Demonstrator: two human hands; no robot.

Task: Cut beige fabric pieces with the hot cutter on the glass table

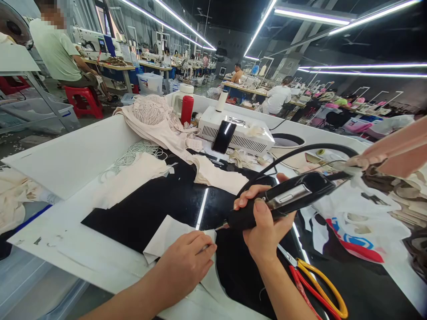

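Observation:
My right hand (267, 218) is wrapped round a black handheld tool (293, 193) with a silver lever and a thick black cable. Its narrow tip points left, close to a pale folded cloth piece (165, 238). My left hand (191, 258) lies on that cloth's right part, fingers bent and pressed together over its edge, with something small and dark between them. Under both hands is a glossy black sheet (133, 222). Scissors (320, 284) with red and yellow handles lie right of my right forearm.
Cream cloth stacks (136, 178) and green cords (140, 151) lie at the left. Behind stand a white vented box (240, 133), a phone (224, 137) and a red bottle (187, 110). A printed plastic bag (363, 222) is at the right. A person (55, 49) sits back left.

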